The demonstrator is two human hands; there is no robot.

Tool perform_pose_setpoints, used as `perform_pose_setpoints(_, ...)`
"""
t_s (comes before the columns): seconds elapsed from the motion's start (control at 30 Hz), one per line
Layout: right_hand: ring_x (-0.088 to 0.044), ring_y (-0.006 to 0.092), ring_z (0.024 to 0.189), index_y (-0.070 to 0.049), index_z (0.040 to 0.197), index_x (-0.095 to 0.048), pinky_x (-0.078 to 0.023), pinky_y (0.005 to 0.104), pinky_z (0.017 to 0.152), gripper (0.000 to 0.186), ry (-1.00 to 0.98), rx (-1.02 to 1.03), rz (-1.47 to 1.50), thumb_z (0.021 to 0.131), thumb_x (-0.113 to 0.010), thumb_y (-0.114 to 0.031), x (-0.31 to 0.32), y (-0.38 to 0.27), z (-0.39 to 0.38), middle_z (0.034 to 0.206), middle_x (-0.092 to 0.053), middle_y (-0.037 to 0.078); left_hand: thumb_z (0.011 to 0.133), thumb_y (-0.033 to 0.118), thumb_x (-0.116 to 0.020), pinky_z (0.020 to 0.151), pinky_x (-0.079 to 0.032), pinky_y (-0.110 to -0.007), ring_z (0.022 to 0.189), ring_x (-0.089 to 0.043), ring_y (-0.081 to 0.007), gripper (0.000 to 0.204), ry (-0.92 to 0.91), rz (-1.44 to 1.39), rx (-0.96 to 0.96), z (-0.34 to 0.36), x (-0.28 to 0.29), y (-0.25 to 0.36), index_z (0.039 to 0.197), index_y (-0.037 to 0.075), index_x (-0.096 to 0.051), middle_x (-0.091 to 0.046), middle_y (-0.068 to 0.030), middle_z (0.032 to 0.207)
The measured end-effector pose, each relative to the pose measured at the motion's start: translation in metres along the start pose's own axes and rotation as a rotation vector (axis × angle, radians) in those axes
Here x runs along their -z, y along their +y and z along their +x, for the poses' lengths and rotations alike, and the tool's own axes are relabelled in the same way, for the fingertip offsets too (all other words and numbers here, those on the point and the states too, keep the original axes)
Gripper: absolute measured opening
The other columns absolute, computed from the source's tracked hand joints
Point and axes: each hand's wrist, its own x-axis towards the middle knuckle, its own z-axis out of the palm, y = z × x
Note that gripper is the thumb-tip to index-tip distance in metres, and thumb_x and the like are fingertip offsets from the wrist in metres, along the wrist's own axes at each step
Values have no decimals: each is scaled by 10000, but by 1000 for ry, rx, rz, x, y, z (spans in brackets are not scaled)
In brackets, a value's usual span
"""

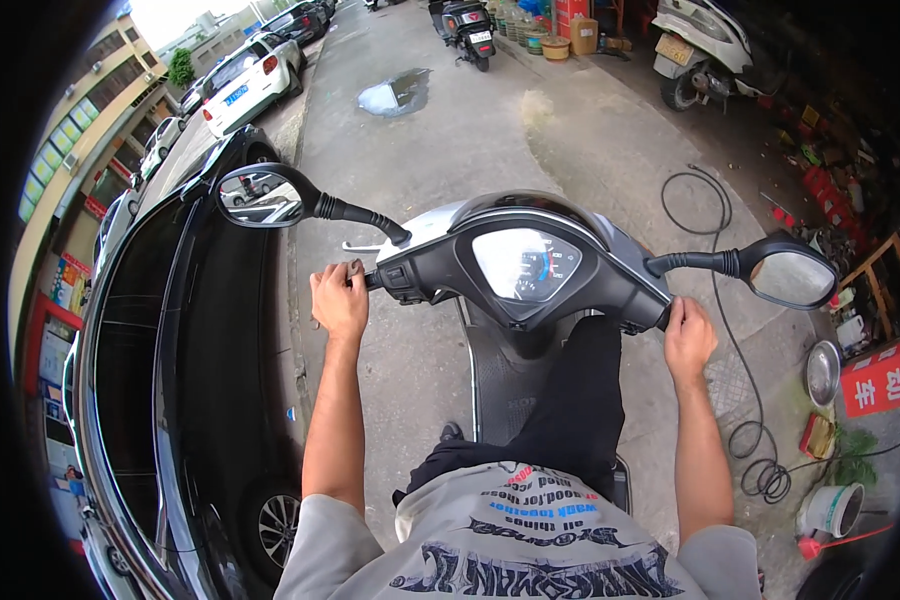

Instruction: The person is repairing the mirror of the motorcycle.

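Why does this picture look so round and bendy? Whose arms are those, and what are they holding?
There's no robot here, just a person sitting on a scooter. A wide fisheye camera on their head looks down, which bends straight edges. So you see their own arms coming up from below. The left hand grips the left handlebar end, and the right hand grips the right one. Between them is the dashboard gauge. A puddle lies on the concrete ground, and a black car stands to the left.

Black car (185, 375) at left, white car (254, 82) beyond, puddle (396, 94) ahead, white bucket (825, 512) at right
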Motion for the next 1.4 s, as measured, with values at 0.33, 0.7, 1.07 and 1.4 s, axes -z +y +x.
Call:
perform_pose_setpoints(0.33,-647,386,761,-61,802,-620,-480,511,673,324,-50,51,-243,949,-497,-323,-12,-12,77,788,-671,166,837,207,-599,777,-490,-451,873,-581,-338,182,-87,132,-11,-47,8,-20,786,40,-651,-645,-108,823)
perform_pose_setpoints(0.7,-661,382,767,-68,822,-664,-505,504,709,335,-23,72,-241,933,-497,-337,-13,-17,104,803,-684,178,821,151,-592,745,-462,-462,806,-568,-373,139,49,0,-85,-71,-3,-28,773,24,-622,-631,-153,799)
perform_pose_setpoints(1.07,-658,382,778,-62,812,-651,-504,488,718,325,17,80,-145,931,-507,-328,-20,-11,99,756,-670,181,887,203,-544,760,-453,-497,860,-566,-391,216,7,-25,-37,-74,-6,-38,815,10,-609,-617,-178,817)
perform_pose_setpoints(1.4,-609,153,928,-71,1131,-578,-490,344,771,371,317,-291,1420,1032,-390,-376,54,-4,181,1096,-636,64,844,167,-564,740,-456,-473,814,-561,-383,178,0,-37,-34,-70,-3,-37,798,5,-621,-635,-159,831)
